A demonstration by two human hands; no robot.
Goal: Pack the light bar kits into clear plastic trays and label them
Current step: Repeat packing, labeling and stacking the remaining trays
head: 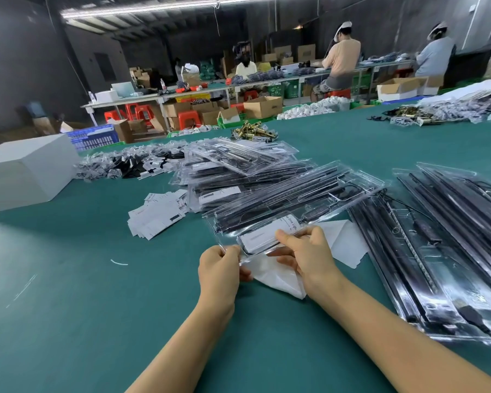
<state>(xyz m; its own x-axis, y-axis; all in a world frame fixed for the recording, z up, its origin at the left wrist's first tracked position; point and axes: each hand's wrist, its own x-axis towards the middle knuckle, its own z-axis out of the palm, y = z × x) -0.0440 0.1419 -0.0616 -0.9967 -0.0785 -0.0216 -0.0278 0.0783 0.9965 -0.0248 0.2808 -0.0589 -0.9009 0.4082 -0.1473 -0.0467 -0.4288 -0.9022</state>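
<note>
1. Fingers of my left hand (219,268) curl round the near corner of a clear plastic tray (292,205), pinching its edge; my right hand (306,253) grips the same near end, thumb laid on top over the white label (270,236) inside it.
2. That tray runs away from my fingers up and to the right, with black light bars (281,199) lying in its channels. Its near end sits over a white sheet (278,276) that pokes out below and to the right of my right hand.
3. Beyond my fingers a heap of packed trays (238,165) leans in loose layers. To the right of my right hand more trays (442,251) with black bars lie side by side, one trailing a thin black cable.
4. Up and left of my left hand lies a scatter of loose white labels (156,214), and farther left a white box (26,171).
5. All of it rests on a green table (82,307). Past the heap are small bagged parts (119,163) and a cluster of brass fittings (250,130).
6. Across the room, workers sit at long benches (267,83) crowded with cardboard boxes, red stools (187,117) beneath, a strip light (159,7) overhead.
</note>
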